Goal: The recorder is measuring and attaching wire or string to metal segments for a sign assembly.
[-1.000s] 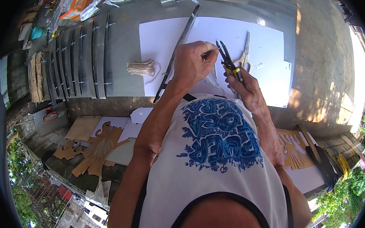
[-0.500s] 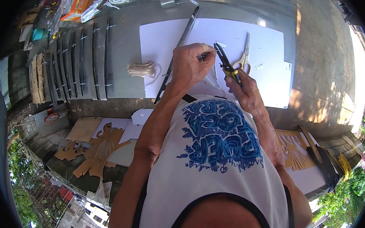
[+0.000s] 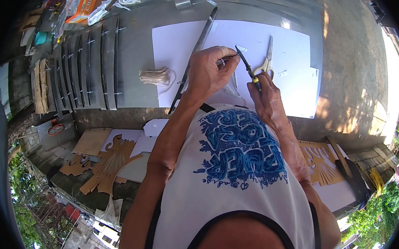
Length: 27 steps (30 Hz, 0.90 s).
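Note:
My left hand (image 3: 210,71) is closed in a pinch above a white sheet (image 3: 289,96), and what lies between its fingertips is too small to make out. In my right hand (image 3: 269,99) is a pair of pliers (image 3: 249,69) with dark jaws and yellow-and-black handles, turned edge-on. Their tip meets the left fingertips. A long, dark, narrow strip (image 3: 207,28) lies slanting across the sheet, partly hidden behind my left hand. Scissors (image 3: 270,56) with pale handles rest just beyond the pliers. Left of the sheet sits a bundle of cream-coloured cord (image 3: 154,76).
Several dark strips (image 3: 102,66) with small pale ties stand in a row on the grey table (image 3: 133,42). An orange box (image 3: 80,7) and plastic bags are at the far left. Brown cut-out panels (image 3: 119,157) lie below the table's near edge at left, with another panel (image 3: 320,162) at right.
The pliers have turned from showing both handles to edge-on, with their tip staying by the left fingertips. My right hand has rolled with them; my left has shifted very slightly.

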Motion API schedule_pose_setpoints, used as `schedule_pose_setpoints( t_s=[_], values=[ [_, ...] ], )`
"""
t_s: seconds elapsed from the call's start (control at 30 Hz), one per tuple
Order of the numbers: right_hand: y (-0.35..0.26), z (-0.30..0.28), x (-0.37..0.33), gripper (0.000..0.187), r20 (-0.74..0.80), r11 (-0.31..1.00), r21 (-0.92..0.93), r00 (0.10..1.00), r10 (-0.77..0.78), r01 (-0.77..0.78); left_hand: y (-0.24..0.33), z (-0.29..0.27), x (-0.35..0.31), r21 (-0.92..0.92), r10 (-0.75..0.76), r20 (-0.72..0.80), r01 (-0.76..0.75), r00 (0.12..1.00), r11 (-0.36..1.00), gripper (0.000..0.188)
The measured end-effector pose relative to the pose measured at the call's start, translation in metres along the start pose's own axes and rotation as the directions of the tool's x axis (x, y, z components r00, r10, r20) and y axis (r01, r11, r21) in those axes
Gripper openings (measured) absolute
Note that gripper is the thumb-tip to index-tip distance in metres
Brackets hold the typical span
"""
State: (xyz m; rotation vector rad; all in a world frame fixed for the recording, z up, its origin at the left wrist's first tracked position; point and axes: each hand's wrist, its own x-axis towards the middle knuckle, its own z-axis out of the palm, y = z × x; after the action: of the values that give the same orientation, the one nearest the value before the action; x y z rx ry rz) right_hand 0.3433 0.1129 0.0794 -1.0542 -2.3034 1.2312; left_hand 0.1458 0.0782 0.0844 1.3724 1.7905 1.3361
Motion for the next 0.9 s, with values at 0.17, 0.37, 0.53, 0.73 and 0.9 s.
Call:
schedule_pose_setpoints(
  t_s=[0.17, 0.37, 0.53, 0.73, 0.9],
  values=[
    [-0.004, -0.001, 0.001, 0.016, -0.056, 0.997, -0.07, 0.998, -0.029, 0.025, 0.009, -0.008, 0.005, 0.061, -0.165, 0.128, 0.158, 0.978, 0.986, 0.017],
    [-0.006, -0.011, 0.001, 0.028, 0.253, 0.829, 0.381, 0.909, 0.332, -0.409, 0.002, -0.014, 0.004, -0.182, -0.142, 0.161, 0.171, 0.977, 0.968, 0.016],
    [0.026, -0.013, 0.009, 0.036, -0.057, 0.507, 0.84, 0.897, 0.438, -0.193, -0.007, -0.021, 0.004, -0.461, -0.282, 0.125, 0.308, 0.951, 0.833, 0.019],
    [0.01, 0.001, 0.02, 0.04, 0.016, 0.554, 0.804, 0.938, 0.346, -0.218, -0.003, -0.012, 0.0, -0.59, -0.315, 0.265, 0.412, 0.911, 0.695, 0.017],
    [-0.004, 0.012, 0.038, 0.036, -0.03, 0.706, 0.684, 0.96, 0.279, -0.184, -0.004, -0.006, -0.003, -0.442, -0.293, 0.282, 0.394, 0.914, 0.806, 0.021]
  ],
)
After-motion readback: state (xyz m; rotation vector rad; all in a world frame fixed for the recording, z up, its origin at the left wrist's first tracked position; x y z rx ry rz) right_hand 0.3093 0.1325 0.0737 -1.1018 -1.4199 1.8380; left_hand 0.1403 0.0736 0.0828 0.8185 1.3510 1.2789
